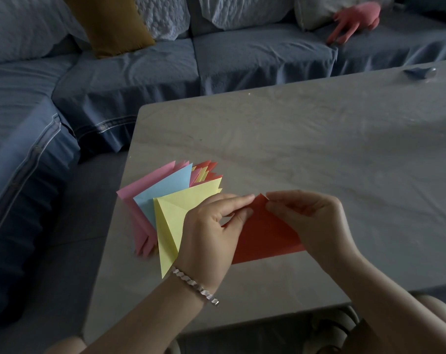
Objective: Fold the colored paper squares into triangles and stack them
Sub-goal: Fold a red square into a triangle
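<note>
While seemingly matching corners for clean crease, left hand (211,226) and right hand (311,221) both pinching red paper (265,236) tip; folded stack (165,200) lying just left of hands.

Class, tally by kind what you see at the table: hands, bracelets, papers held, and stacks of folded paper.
hands: 2, left hand and right hand
bracelet: 1
red paper held: 1
folded stack: 1
total: 5

Held paper (265,236): red-orange
Folded stack (163,200): pink, light blue, yellow, red
Desk (319,139): grey, faint marbled veining
Sofa cover (140,72): blue
Cushion (109,21): mustard
Bracelet (195,286): silver
</note>
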Available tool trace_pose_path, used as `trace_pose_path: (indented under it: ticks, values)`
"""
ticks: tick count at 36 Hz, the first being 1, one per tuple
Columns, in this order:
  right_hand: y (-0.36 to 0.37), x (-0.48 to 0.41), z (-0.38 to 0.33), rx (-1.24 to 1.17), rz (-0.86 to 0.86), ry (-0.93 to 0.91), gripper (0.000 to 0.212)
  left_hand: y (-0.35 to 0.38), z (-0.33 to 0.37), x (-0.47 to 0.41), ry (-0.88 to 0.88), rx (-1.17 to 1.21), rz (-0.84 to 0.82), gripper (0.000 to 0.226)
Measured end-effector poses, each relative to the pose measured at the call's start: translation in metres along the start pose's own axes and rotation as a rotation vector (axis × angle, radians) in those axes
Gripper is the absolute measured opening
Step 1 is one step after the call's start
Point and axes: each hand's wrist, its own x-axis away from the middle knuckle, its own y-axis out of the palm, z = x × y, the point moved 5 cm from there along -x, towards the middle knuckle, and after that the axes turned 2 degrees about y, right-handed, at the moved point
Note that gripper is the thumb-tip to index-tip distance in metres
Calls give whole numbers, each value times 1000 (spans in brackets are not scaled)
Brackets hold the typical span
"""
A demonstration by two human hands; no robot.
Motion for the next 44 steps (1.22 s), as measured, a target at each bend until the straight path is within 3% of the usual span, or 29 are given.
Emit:
trace_pose_path:
  ticks: [21, 29, 44]
  values:
    - [-1, 0, -4, -28, -33, 12, 23, -5, 2, 1, -69, -8, -5, 21]
    - [-2, 0, -3, -1, -27, 8, 21, -2, 3, -1, -12, -29, -14, 24]
    - [-1, -3, 3, 206, -38, -61, 18, 0, 1, 1, -29, -62, -20, 12]
